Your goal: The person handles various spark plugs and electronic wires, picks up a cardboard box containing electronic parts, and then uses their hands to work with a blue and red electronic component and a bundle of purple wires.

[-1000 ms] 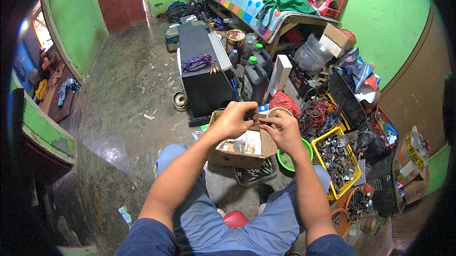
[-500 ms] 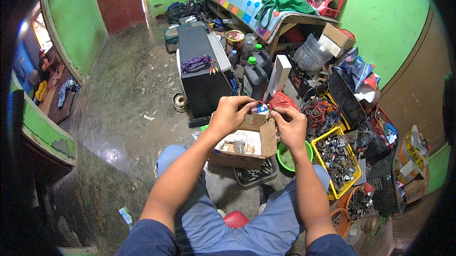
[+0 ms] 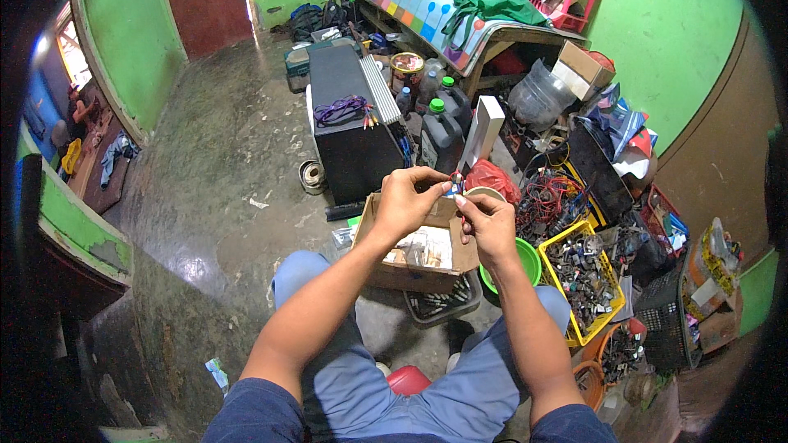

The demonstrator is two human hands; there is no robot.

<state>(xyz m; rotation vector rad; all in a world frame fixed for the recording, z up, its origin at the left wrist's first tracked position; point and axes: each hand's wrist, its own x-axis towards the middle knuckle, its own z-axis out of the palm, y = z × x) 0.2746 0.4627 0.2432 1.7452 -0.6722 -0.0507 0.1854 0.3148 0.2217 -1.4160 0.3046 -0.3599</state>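
Above an open cardboard box (image 3: pixel 410 280), both my hands meet at a small red and blue piece (image 3: pixel 457 183) that looks like thin wire; its exact kind is too small to make out. The thumb and index finger of my left hand (image 3: pixel 414 201) pinch it from one side. From the other side my right hand (image 3: pixel 490 225) pinches it, fingers curled. White packets (image 3: pixel 427 246) lie inside the box. Just beyond my right hand sits a red plastic bag (image 3: pixel 494 179). A grey tray (image 3: pixel 447 312) of small slim parts is partly hidden under the box.
A bright green basin (image 3: pixel 525 266) and a yellow crate (image 3: pixel 584 320) of small parts stand on the right, by tangled red wires (image 3: pixel 552 201). Ahead is a black case (image 3: pixel 353 160) topped with a purple cable (image 3: pixel 343 109). Jugs (image 3: pixel 443 127) with green caps stand beside it.
My hands have come closer together, the right one moving left and slightly down, away from the red bag. The small piece is now pinched between both hands' fingertips.
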